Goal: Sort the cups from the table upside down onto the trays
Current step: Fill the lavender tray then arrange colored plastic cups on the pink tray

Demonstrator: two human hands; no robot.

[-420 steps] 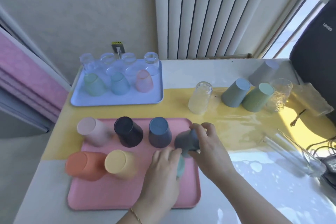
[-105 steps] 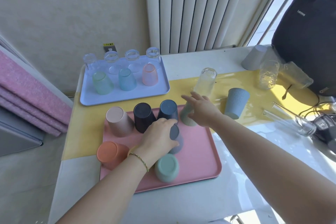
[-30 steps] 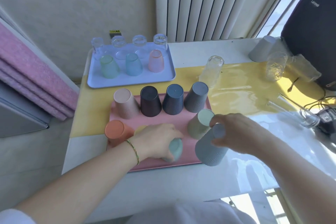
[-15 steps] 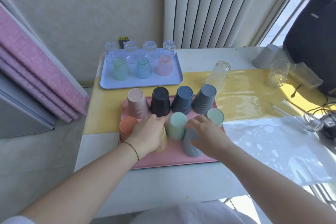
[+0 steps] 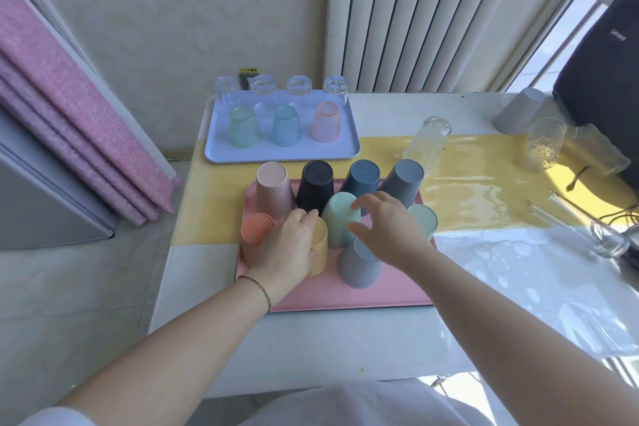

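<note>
**Nearest.** Our left hand (image 5: 287,247) has its fingers curled round the pale-yellow plastic cup (image 5: 320,245), which stands upside down on the pink rectangular plastic tray (image 5: 345,297).

**Beside it.** Our right hand (image 5: 387,228) has its fingers spread and slack and holds nothing. Half a second ago it gripped the grey-blue ribbed plastic cup (image 5: 359,266). That cup now stands inverted at the tray's front, just beside the mint-green plastic cup (image 5: 340,223). We judge this placement finished, with nine cups on the pink tray.

**Middle.** On the glossy yellow table mat (image 5: 466,183) stands a tall clear glass (image 5: 428,142). Farther right are a patterned clear glass (image 5: 546,145) and a pale-grey plastic cup (image 5: 518,111). All three are off the trays, so work remains.

**Far.** The lilac-blue rectangular tray (image 5: 276,156) carries clear and tinted cups. Behind it are a cream wall and a white ribbed radiator (image 5: 415,17). A black backpack (image 5: 601,79) is at the right and a pink folded mat (image 5: 69,114) at the left.
</note>
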